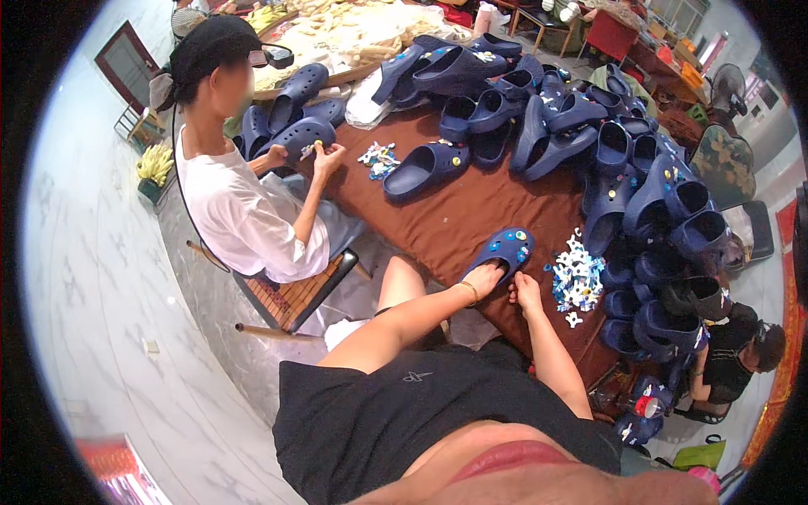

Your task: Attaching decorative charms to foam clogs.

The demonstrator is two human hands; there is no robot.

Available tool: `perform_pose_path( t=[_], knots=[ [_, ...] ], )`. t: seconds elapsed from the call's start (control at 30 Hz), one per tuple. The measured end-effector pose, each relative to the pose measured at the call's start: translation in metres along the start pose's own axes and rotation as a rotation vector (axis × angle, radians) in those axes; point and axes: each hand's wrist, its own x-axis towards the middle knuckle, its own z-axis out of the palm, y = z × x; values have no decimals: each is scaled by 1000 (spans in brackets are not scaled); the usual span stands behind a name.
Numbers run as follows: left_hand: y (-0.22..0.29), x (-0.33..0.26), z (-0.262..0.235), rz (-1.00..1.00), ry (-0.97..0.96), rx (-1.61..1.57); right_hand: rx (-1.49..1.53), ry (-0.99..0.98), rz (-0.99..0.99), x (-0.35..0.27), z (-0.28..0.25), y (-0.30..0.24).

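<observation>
A navy clog (507,241) with holes and several small charms on its upper lies on the brown-covered table in front of me. My left hand (484,279), a bracelet at its wrist, has its fingers tucked into the clog's opening and holds it. Close to the clog's right side is my right hand (526,292), its fingers pressed together; whether something small is in them is hidden. A pile of small white and blue charms (579,276) lies just right of that hand.
Navy clogs (572,114) are heaped along the table's (471,220) far and right sides. A smaller charm pile (379,158) lies near a single clog (425,170). A co-worker (244,194) sits at left, holding a clog (300,139). Another person (734,353) sits at right.
</observation>
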Motion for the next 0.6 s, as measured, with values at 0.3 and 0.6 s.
perform_pose_path(
  t=[0.3,0.6],
  knots=[
    [1,2,-4,1,-78,9,-247,82,-137,4,7,12],
    [2,2,-1,-16,-71,21,-430,139,-268,17,1,32]
  ],
)
